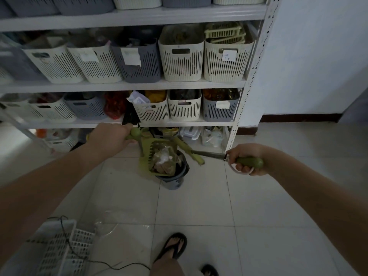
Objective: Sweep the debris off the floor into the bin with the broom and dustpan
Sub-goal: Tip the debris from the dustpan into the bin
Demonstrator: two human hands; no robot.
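Note:
My left hand (111, 137) grips the green top of the dustpan handle (135, 133). The green dustpan (148, 156) hangs tilted over a small dark grey bin (175, 181) on the tiled floor, and brown and white debris (164, 161) lies at the pan's mouth above the bin's opening. My right hand (246, 161) grips the green end of the broom handle (250, 162). The broom's dark shaft (209, 154) runs left to its green head (189, 151), which sits just behind and right of the bin.
A white shelf unit (139, 85) full of slotted baskets stands right behind the bin. A white crate (65, 248) with a black cable and a clear plastic sheet (111, 226) lie on the floor at lower left. My sandalled foot (174, 247) stands in front.

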